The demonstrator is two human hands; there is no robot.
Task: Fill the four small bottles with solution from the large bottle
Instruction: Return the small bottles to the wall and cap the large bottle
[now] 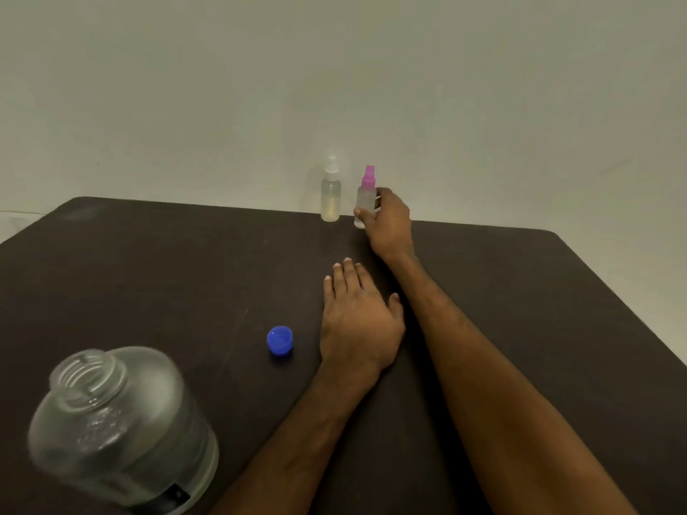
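Observation:
The large clear bottle [122, 429] stands uncapped at the near left of the dark table [148, 276]. Its blue cap [280, 340] lies upside down just left of my left hand [358, 321], which rests flat on the table with straight fingers. At the far edge my right hand [388, 221] grips a small spray bottle with a pink top [366, 191]. Just to its left stands a second small spray bottle with a clear top [330, 195], holding pale liquid. Only two small bottles are in view.
A plain pale wall rises right behind the table's far edge. The table's rounded corners show at far left and far right, with pale floor beyond them.

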